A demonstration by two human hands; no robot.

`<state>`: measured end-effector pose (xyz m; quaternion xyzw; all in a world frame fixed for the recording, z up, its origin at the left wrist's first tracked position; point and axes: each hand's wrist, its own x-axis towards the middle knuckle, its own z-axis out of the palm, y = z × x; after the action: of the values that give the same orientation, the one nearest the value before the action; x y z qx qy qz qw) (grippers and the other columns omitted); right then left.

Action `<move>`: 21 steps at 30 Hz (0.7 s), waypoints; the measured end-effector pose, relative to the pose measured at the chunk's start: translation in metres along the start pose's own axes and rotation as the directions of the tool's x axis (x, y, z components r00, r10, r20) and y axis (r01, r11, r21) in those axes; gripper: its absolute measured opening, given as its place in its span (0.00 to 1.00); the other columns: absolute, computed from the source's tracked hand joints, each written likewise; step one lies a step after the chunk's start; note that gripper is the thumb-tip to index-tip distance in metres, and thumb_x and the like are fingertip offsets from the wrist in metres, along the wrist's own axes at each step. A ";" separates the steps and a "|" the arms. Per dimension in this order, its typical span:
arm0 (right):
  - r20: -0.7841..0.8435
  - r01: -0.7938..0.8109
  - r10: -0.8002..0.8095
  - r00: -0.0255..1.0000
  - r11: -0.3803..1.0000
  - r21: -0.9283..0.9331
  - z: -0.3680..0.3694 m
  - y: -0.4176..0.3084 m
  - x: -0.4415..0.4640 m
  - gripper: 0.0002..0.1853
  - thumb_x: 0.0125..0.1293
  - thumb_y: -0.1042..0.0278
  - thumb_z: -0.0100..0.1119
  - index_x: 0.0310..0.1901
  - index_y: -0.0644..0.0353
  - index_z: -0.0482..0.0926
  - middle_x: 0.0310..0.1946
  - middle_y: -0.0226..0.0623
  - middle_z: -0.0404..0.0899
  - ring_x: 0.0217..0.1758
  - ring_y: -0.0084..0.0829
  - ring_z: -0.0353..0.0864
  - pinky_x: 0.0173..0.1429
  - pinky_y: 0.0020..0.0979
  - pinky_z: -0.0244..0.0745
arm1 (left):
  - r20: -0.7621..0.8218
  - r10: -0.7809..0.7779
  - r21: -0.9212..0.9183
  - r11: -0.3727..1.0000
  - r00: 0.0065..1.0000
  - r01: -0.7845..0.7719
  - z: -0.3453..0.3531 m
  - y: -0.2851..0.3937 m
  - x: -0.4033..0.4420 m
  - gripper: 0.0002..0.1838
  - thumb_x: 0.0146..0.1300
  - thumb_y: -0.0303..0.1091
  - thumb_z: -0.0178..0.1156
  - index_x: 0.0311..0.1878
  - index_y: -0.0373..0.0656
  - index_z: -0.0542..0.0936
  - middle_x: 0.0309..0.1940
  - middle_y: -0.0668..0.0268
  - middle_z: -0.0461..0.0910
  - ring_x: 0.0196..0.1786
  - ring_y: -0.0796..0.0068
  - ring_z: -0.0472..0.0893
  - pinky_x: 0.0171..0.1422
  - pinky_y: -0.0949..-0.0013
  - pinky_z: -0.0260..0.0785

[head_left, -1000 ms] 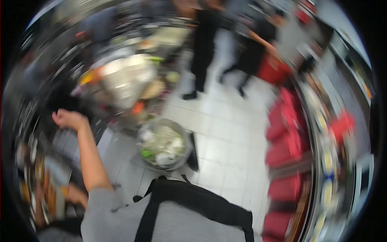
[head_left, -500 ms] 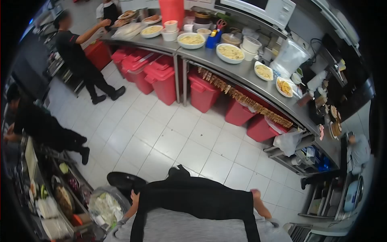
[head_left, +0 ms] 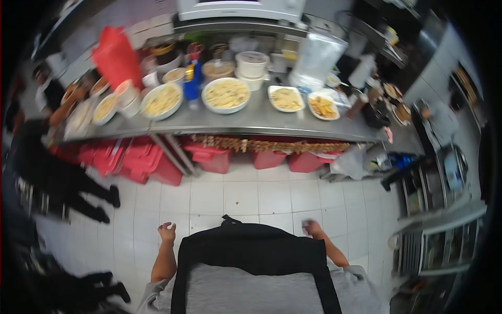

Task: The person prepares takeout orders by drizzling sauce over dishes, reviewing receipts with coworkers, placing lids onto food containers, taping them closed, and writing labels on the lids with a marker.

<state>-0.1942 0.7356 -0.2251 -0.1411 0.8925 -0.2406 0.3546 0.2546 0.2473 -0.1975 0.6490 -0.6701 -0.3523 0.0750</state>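
Note:
My left hand (head_left: pixel 167 231) hangs over the floor left of my black apron (head_left: pixel 251 248), its fingers loosely bent and apart, with nothing in them. On the apron's other side, my right hand (head_left: pixel 312 228) is blurred; its fingers and anything they hold cannot be made out. Neither hand touches the steel counter (head_left: pixel 219 121) ahead. Along its front edge stand a large round bowl of pasta (head_left: pixel 226 94), another round bowl (head_left: pixel 162 100), a squarish dish (head_left: pixel 286 98) and a dish of yellowish-orange food (head_left: pixel 323 107).
Red bins (head_left: pixel 212 158) stand beneath the counter. A red bag (head_left: pixel 116 57), stacked tubs (head_left: pixel 252 68) and a microwave (head_left: pixel 240 9) are at the back. A person in black (head_left: pixel 39 152) stands left, another person in grey (head_left: pixel 442 120) right. Racks (head_left: pixel 436 248) line the lower right.
The view has turned right to face the counter, which is now nearer. Both my hands now hang farther forward beside the apron; the black round object and tub of greens have left view.

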 end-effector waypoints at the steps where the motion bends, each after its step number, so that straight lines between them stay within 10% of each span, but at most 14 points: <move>1: -0.116 0.037 -0.004 0.993 0.958 0.283 0.010 -0.007 0.037 0.14 0.54 0.67 0.59 0.43 0.58 0.78 0.27 0.41 0.81 0.26 0.30 0.80 0.30 0.32 0.74 | 0.028 0.079 0.061 0.995 0.996 -0.081 0.004 0.022 0.020 0.19 0.52 0.40 0.65 0.47 0.44 0.77 0.60 0.47 0.56 0.62 0.49 0.61 0.64 0.56 0.59; 6: -0.247 0.323 -0.221 0.944 0.774 0.545 -0.046 -0.173 0.015 0.09 0.57 0.72 0.59 0.41 0.58 0.77 0.28 0.29 0.77 0.27 0.20 0.75 0.29 0.23 0.71 | 0.101 0.291 0.071 0.952 0.951 -0.299 0.039 0.087 0.089 0.17 0.53 0.40 0.65 0.45 0.45 0.78 0.59 0.47 0.58 0.62 0.49 0.60 0.64 0.57 0.59; 10: -0.355 0.311 -0.070 0.932 0.654 0.689 -0.088 -0.212 0.019 0.03 0.58 0.72 0.59 0.33 0.61 0.77 0.21 0.29 0.75 0.21 0.17 0.72 0.26 0.20 0.67 | 0.188 0.415 0.035 0.903 0.890 -0.429 0.064 0.139 0.106 0.16 0.54 0.41 0.64 0.44 0.44 0.79 0.55 0.45 0.64 0.59 0.51 0.64 0.60 0.58 0.62; 16: -0.413 0.335 -0.013 0.911 0.606 0.721 -0.176 -0.198 0.078 0.06 0.61 0.70 0.57 0.36 0.63 0.78 0.21 0.30 0.74 0.22 0.17 0.70 0.27 0.20 0.67 | 0.530 0.338 -0.315 0.930 0.778 -0.190 0.087 0.284 0.063 0.13 0.60 0.42 0.58 0.35 0.40 0.77 0.31 0.65 0.77 0.34 0.77 0.74 0.40 0.71 0.67; 21: -0.820 0.628 -0.064 0.569 0.677 0.383 -0.348 -0.166 0.175 0.25 0.53 0.66 0.65 0.53 0.62 0.71 0.38 0.37 0.76 0.33 0.22 0.73 0.36 0.24 0.71 | 0.402 0.506 -0.314 0.859 0.763 -0.404 0.138 0.393 0.027 0.11 0.60 0.37 0.58 0.29 0.38 0.76 0.22 0.69 0.75 0.28 0.82 0.72 0.35 0.74 0.64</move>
<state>-0.5483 0.6355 -0.0159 -0.0838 0.7639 -0.6346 -0.0818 -0.1470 0.2387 -0.0854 0.3487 -0.7649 -0.5381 0.0611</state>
